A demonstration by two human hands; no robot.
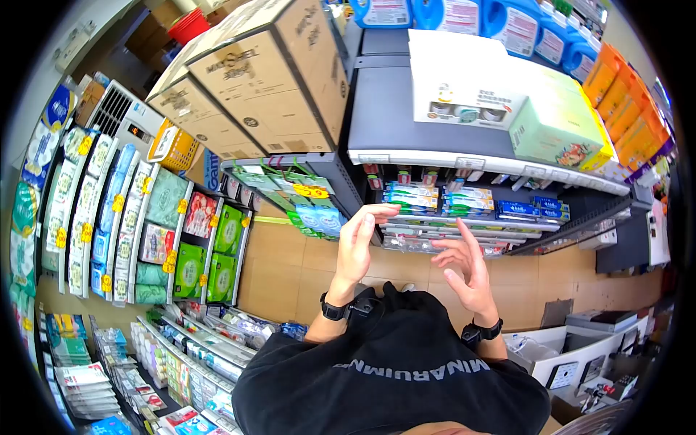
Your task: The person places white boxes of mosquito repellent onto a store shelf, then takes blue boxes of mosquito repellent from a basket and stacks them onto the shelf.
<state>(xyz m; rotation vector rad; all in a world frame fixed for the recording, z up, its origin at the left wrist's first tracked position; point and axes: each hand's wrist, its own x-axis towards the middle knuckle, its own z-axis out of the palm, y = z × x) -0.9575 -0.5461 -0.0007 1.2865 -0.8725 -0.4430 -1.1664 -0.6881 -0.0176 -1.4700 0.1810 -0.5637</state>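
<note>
My left hand (359,245) is raised in front of my chest, fingers stretched out towards the right, with nothing in it. Across from it, my right hand (467,272) is held up with its fingers apart and also holds nothing. A gap lies between the two hands. Just beyond them is a shelf with toothpaste boxes (471,201), and blue boxes (533,208) lie to their right. Green and blue hanging packs (319,220) are nearest my left hand. Neither hand visibly touches any goods.
Large cardboard cartons (250,80) stand on the shelf unit at upper left. A white box (464,80) and a pale green box (554,119) sit on the dark top shelf (380,109), before blue detergent bottles (511,25). Paper-goods shelves (167,196) line the left; a counter (580,362) is at lower right.
</note>
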